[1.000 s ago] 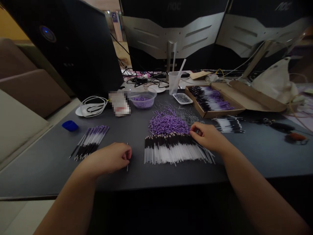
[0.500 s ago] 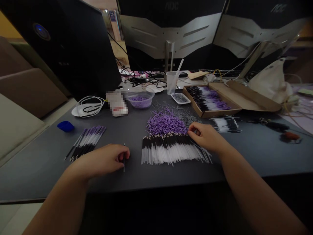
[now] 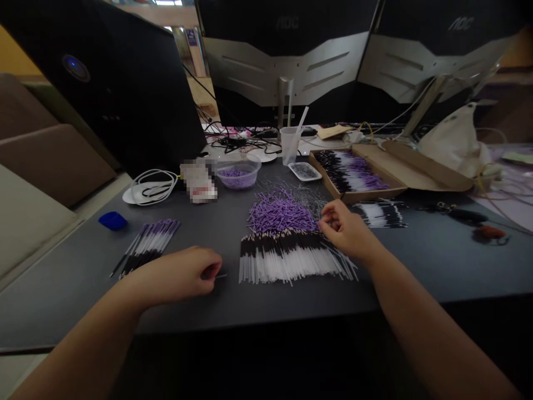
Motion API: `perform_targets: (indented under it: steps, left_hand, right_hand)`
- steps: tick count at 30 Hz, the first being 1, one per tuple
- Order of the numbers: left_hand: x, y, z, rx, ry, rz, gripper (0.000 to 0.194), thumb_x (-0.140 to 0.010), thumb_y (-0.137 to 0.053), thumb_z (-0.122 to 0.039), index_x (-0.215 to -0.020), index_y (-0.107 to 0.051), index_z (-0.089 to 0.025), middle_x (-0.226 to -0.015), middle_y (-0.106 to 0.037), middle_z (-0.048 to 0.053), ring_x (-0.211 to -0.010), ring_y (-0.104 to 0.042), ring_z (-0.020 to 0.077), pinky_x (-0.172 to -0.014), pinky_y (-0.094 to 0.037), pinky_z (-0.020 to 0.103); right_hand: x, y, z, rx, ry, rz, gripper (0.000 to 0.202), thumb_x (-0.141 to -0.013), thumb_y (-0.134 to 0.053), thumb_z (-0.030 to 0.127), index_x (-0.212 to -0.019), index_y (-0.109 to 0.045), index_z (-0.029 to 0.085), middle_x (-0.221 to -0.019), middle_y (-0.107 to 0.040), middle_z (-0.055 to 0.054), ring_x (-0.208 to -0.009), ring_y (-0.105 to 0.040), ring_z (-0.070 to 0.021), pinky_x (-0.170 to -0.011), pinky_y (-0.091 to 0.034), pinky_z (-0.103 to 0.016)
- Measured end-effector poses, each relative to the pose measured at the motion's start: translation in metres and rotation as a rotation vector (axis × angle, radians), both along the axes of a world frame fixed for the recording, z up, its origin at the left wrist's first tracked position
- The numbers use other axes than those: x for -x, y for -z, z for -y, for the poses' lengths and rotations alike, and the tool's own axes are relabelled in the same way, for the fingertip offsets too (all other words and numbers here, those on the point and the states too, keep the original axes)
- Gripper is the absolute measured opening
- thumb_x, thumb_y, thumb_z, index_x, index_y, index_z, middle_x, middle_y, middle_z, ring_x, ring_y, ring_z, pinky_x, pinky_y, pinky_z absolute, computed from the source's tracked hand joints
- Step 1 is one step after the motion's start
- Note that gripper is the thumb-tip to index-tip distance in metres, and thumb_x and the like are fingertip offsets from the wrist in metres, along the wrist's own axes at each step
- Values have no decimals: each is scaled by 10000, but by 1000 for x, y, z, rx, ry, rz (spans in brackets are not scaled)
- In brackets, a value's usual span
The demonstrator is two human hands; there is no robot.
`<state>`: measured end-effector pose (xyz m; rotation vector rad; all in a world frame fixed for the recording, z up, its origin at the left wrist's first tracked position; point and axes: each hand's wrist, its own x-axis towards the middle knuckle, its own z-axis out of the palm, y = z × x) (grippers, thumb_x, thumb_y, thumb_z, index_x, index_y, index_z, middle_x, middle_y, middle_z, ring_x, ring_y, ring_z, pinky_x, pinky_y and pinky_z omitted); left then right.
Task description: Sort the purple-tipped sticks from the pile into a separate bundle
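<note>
My left hand (image 3: 189, 273) is closed on a thin stick (image 3: 222, 276); only its pale end shows past the fingertips, pointing right. Left of that hand lies a bundle of sticks (image 3: 152, 239) in purple, white and black. My right hand (image 3: 347, 229) has its fingers curled together at the right edge of a heap of small purple tubes (image 3: 278, 212). Whatever its fingertips pinch, if anything, is hidden. Loose clear pieces (image 3: 310, 195) are scattered just behind this hand. In front of the heap, a wide row of black-and-clear sticks (image 3: 283, 261) lies side by side.
An open cardboard box (image 3: 372, 193) of purple-tipped sticks stands at the back right, near a white tray (image 3: 306, 172). A clear bowl (image 3: 250, 166), a plastic cup (image 3: 288, 147) and a blue scoop-like cup (image 3: 112, 220) are also on the desk. Monitors (image 3: 287, 66) rise behind.
The stick in my left hand has turned from upright in view to nearly level, pointing right. My right hand remains by the purple heap. The whole view has shifted slightly.
</note>
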<state>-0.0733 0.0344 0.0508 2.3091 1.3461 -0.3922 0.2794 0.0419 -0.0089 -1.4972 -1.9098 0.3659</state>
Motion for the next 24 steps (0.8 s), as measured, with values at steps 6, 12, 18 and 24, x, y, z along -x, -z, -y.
perform_targets:
  steps: [6, 12, 18, 24]
  left_hand:
    - [-27, -13, -5, -336, -2, 283, 391, -865, -450, -242, -1237, -567, -266, -947, -692, 21, -792, -631, 169, -671, -457, 264]
    - [-65, 24, 13, -443, 64, 562, 225, -925, -446, -215, -1060, -625, -220, -1009, -674, 14, -914, -617, 151, -819, -462, 278]
    - [-71, 39, 27, -423, 94, 712, 159, -913, -495, -197, -1031, -600, -213, -937, -668, -9, -842, -610, 114, -767, -454, 235]
    - [-75, 44, 25, -448, 126, 781, 143, -922, -506, -222, -1029, -600, -207, -900, -665, -12, -796, -605, 96, -739, -454, 210]
  right_hand:
    - [14, -7, 10, -16, -42, -138, 229, -865, -524, 255, -1051, -651, 216, -886, -698, -47, -652, -611, -142, -605, -468, -269]
    - [48, -7, 29, 184, -219, -468, 171, -818, -640, 279, -976, -659, 218, -883, -701, -36, -755, -662, -149, -685, -527, -275]
    - [71, -2, 40, 504, -422, -907, 162, -834, -635, 344, -844, -629, 182, -697, -666, 13, -389, -529, -49, -396, -421, -180]
    - [69, 5, 35, 533, -387, -1112, 182, -829, -649, 355, -864, -585, 188, -735, -684, 16, -389, -567, -66, -381, -456, -188]
